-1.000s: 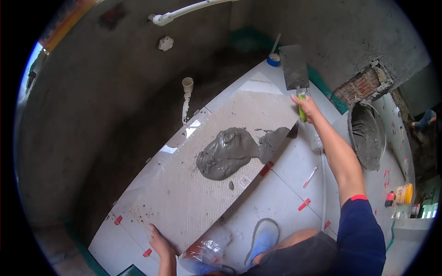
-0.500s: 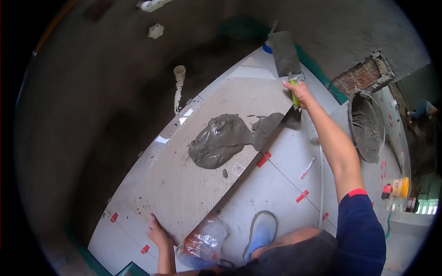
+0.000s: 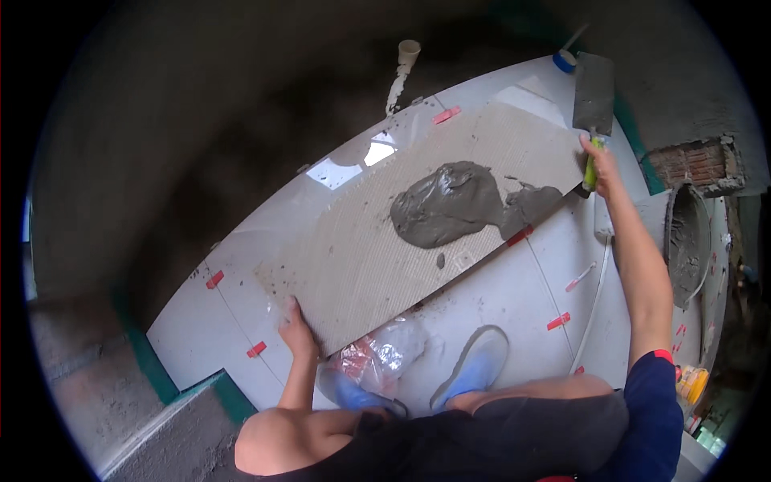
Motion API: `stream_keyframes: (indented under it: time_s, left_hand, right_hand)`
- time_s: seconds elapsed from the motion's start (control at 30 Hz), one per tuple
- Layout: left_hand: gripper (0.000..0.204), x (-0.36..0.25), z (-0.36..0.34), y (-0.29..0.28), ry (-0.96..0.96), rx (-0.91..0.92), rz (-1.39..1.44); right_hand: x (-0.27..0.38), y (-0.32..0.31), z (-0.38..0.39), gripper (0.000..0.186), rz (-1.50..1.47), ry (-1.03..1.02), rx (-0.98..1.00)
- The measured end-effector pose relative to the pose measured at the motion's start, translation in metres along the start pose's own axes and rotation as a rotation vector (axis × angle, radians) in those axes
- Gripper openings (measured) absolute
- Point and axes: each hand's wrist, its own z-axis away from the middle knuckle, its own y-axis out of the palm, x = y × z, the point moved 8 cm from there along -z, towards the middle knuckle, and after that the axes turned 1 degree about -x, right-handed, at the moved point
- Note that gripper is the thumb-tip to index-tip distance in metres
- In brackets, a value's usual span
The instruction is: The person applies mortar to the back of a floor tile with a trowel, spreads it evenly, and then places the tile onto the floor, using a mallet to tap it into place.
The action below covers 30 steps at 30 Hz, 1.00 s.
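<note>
On the tiled floor (image 3: pixel 514 297), the large tile (image 3: pixel 345 265) has been shifted nearer since the earlier frame. It is held slantwise, ridged face up, from near left to far right. A bucket (image 3: pixel 655 215) is seen at the right. Grey mortar (image 3: pixel 446 205) is heaped right of the tile's middle. The trowel (image 3: pixel 594 92) is gripped by the right hand (image 3: pixel 604 165) at the right end; the near-left corner is grasped by the left hand (image 3: pixel 297 329). Beyond the far edge, a red clip (image 3: pixel 446 115) is now exposed.

Dim walls (image 3: pixel 161 120) frame a paler floor (image 3: pixel 506 297) with white glare patches (image 3: pixel 334 173), fisheye edges curving into black
</note>
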Motion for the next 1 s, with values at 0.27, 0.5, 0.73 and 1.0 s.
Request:
stream_keyframes:
  time_s: [0.27,0.5,0.73,1.0]
  left_hand:
    - [0.063,-0.006,0.001,0.022,0.104,-0.003,-0.118]
    - [0.060,-0.013,0.001,0.021,0.090,0.000,-0.086]
    - [0.064,-0.003,-0.003,0.022,0.093,0.015,-0.039]
    - [0.066,0.003,-0.004,0.022,0.053,-0.002,-0.019]
  right_hand:
    - [0.011,-0.005,-0.002,0.057,0.077,0.008,-0.033]
    - [0.061,-0.004,0.060,0.043,0.636,-0.287,-0.130]
    - [0.029,0.092,0.238,0.048,0.141,0.375,0.616]
    - [-0.015,0.176,0.319,0.052,0.044,0.562,0.828]
